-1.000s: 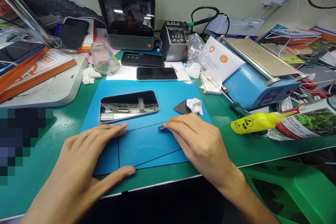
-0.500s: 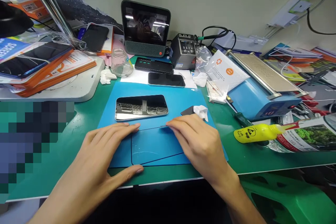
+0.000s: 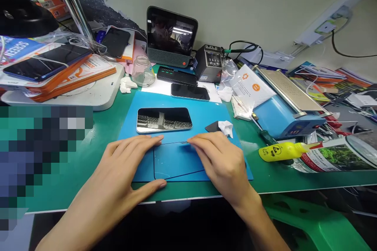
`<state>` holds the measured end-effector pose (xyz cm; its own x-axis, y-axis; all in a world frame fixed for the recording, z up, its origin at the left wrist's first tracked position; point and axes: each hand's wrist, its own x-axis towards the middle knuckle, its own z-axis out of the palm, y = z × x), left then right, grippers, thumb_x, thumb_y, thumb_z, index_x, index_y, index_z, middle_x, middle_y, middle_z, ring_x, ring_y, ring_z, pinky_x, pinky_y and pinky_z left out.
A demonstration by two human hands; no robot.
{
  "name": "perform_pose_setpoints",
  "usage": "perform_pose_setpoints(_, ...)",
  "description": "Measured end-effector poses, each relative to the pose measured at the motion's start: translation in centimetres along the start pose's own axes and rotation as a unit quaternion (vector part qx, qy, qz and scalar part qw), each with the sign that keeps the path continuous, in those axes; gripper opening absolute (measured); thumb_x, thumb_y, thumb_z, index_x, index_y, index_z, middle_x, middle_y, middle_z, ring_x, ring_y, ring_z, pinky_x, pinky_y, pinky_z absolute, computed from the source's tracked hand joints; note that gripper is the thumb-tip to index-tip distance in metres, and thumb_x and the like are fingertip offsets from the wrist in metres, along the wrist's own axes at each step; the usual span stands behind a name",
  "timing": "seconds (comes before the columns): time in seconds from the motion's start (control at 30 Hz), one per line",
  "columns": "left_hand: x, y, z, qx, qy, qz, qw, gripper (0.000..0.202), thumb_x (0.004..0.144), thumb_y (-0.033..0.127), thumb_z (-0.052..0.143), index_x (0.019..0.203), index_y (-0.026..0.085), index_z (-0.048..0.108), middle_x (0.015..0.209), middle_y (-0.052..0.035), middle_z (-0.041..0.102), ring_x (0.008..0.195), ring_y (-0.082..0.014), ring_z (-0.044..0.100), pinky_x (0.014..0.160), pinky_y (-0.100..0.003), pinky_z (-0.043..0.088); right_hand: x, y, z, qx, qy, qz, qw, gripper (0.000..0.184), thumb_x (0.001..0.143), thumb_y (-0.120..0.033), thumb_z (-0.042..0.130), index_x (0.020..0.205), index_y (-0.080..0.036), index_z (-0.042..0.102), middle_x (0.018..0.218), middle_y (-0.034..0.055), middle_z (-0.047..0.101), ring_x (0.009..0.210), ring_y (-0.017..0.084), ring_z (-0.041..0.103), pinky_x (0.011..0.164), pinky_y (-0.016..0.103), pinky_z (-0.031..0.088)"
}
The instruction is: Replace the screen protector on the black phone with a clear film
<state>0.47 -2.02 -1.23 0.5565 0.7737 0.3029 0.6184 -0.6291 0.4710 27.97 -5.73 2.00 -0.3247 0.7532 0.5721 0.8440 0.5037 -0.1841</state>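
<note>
A clear glass panel with a thin black border (image 3: 173, 160), like a phone's screen glass, lies on a blue mat (image 3: 200, 111). My left hand (image 3: 126, 164) rests at its left end, with the fingertips by the far edge and the thumb apart near the close edge. My right hand (image 3: 220, 155) is closed in a pinch over the panel's right part and covers that end. A thin, shiny metallic piece (image 3: 184, 142) sticks out of the pinch, along the far edge; its exact kind is hidden. A phone (image 3: 165, 119) lies just beyond the panel.
Behind are another phone (image 3: 190, 91), a glass jar (image 3: 143, 71) and a screen device (image 3: 171, 37). On the right are crumpled tissue (image 3: 226, 128), a yellow bottle (image 3: 279, 151) and a blue machine (image 3: 282, 117). Phones and orange boxes (image 3: 85, 74) stand on the left.
The camera view has shifted slightly, so the bench appears moved. My hands keep nearly the same pose at the glass panel, the right one still pinched at its far edge.
</note>
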Motion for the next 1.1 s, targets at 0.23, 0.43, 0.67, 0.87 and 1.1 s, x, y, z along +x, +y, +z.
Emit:
perform_pose_setpoints(0.23, 0.2, 0.4, -0.4, -0.013, -0.017, -0.012, 1.0, 0.069, 0.101, 0.059, 0.072, 0.157, 0.035, 0.042, 0.152, -0.0051, 0.067, 0.139, -0.0314, 0.062, 0.113, -0.048, 0.043, -1.4, -1.4, -2.2, 0.075, -0.098, -0.035, 0.992, 0.031, 0.102, 0.003, 0.058, 0.124, -0.013, 0.072, 0.112, 0.0062, 0.078, 0.094, 0.018, 0.069, 0.081, 0.033, 0.056)
perform_pose_setpoints(0.43, 0.2, 0.5, -0.4, -0.003, -0.016, -0.004, 1.0, 0.068, 0.101, 0.055, 0.073, 0.157, 0.034, 0.039, 0.153, -0.0062, 0.067, 0.14, -0.0313, 0.062, 0.113, -0.049, 0.042, 0.9, -1.7, 0.3, -0.016, -0.029, -0.026, 0.999, 0.02, 0.104, -0.004, 0.064, 0.119, -0.014, 0.073, 0.107, 0.0073, 0.079, 0.095, 0.021, 0.071, 0.084, 0.035, 0.057)
perform_pose_setpoints(0.67, 0.3, 0.7, -0.6, -0.01, -0.022, -0.001, 1.0, 0.076, 0.099, 0.051, 0.078, 0.16, 0.032, 0.036, 0.155, -0.0068, 0.065, 0.141, -0.0289, 0.06, 0.113, -0.047, 0.042, -0.4, -2.0, -1.3, 0.077, -0.098, -0.051, 0.991, 0.029, 0.103, 0.002, 0.06, 0.124, -0.013, 0.072, 0.112, 0.0063, 0.079, 0.093, 0.019, 0.068, 0.08, 0.033, 0.055)
perform_pose_setpoints(0.87, 0.3, 0.6, -0.6, -0.005, -0.014, 0.009, 1.0, 0.075, 0.1, 0.05, 0.077, 0.16, 0.032, 0.036, 0.154, -0.0058, 0.065, 0.142, -0.0278, 0.06, 0.115, -0.045, 0.04, 1.7, -2.1, 1.1, -0.029, -0.025, -0.035, 0.999, 0.018, 0.106, -0.005, 0.063, 0.118, -0.013, 0.073, 0.107, 0.007, 0.079, 0.096, 0.02, 0.071, 0.083, 0.035, 0.058)
perform_pose_setpoints(1.1, 0.3, 0.6, -0.7, -0.012, -0.011, 0.001, 1.0, 0.077, 0.098, 0.051, 0.079, 0.16, 0.031, 0.036, 0.154, -0.0062, 0.065, 0.143, -0.0271, 0.059, 0.116, -0.045, 0.04, -0.4, -3.0, -1.0, 0.066, -0.108, -0.044, 0.991, 0.029, 0.104, 0.0, 0.058, 0.125, -0.014, 0.072, 0.113, 0.0063, 0.079, 0.095, 0.018, 0.069, 0.081, 0.033, 0.057)
